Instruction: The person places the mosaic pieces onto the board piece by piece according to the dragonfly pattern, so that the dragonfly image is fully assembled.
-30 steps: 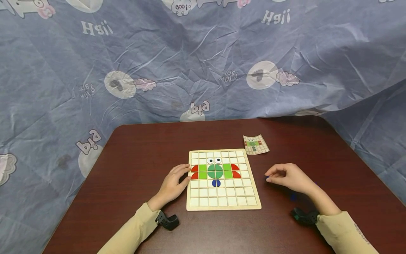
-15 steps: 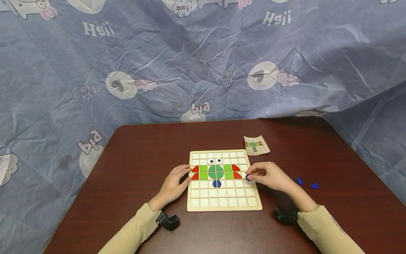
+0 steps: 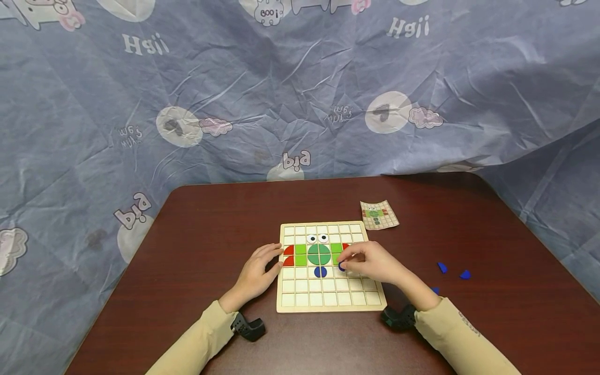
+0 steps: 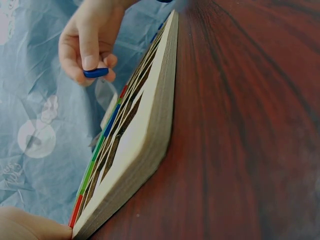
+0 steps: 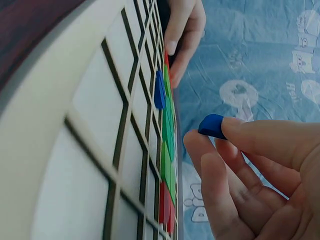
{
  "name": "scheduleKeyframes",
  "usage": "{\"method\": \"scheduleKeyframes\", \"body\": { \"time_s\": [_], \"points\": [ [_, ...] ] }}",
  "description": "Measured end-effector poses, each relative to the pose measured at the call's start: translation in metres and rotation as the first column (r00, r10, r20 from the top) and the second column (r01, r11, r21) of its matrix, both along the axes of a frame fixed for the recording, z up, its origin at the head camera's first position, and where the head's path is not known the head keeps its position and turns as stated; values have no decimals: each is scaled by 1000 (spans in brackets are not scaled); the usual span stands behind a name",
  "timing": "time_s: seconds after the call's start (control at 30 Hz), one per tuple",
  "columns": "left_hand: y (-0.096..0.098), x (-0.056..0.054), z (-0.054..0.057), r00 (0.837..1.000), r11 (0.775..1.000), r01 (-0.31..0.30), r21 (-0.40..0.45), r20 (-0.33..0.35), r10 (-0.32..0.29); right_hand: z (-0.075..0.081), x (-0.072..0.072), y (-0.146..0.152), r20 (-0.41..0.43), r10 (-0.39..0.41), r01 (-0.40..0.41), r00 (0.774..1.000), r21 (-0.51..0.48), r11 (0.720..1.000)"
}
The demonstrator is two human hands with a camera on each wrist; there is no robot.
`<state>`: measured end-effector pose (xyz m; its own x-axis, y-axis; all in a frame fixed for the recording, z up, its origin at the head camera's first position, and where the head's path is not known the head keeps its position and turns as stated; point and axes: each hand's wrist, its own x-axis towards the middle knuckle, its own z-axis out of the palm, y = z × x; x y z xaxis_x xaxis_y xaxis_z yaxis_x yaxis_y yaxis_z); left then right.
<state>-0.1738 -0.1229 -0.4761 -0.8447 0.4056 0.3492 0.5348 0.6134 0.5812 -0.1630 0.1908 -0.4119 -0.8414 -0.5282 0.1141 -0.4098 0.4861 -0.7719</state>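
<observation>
A square wooden grid board (image 3: 356,299) lies on the table, bearing red, light green and darker green pieces, two eye pieces (image 3: 323,238) and a pair of blue pieces (image 3: 321,272). My right hand (image 3: 372,262) is over the board's right half, pinching a small blue quarter-round piece (image 5: 212,125) between thumb and fingers. In the left wrist view, that piece is above the board's surface. My left hand (image 3: 255,271) rests at the board's left edge, its fingertips touching the rim.
Several blue pieces (image 3: 465,274) lie on the table (image 3: 506,312) to the right. Behind the board's far right corner is a printed pattern card (image 3: 380,215). A patterned cloth (image 3: 262,104) hangs beyond the table's far edge.
My right hand has moved left from the table to over the board, carrying the blue piece. More blue pieces on the right are now uncovered. My left hand has stayed put.
</observation>
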Motion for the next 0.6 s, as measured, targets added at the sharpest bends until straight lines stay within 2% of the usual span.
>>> {"method": "scheduleKeyframes", "body": {
  "time_s": [0.33, 0.6],
  "points": [
    [0, 0, 1, 1000, 1000, -3, -3, 1, 3, -4, 0, -23, 31, 70, -70, 997, -27, 997],
    [0, 1, 1, 1000, 1000, 0, 2, 0, 0, -9, 3, -38, 49, 93, -92, 994, -25, 995]
  ]
}}
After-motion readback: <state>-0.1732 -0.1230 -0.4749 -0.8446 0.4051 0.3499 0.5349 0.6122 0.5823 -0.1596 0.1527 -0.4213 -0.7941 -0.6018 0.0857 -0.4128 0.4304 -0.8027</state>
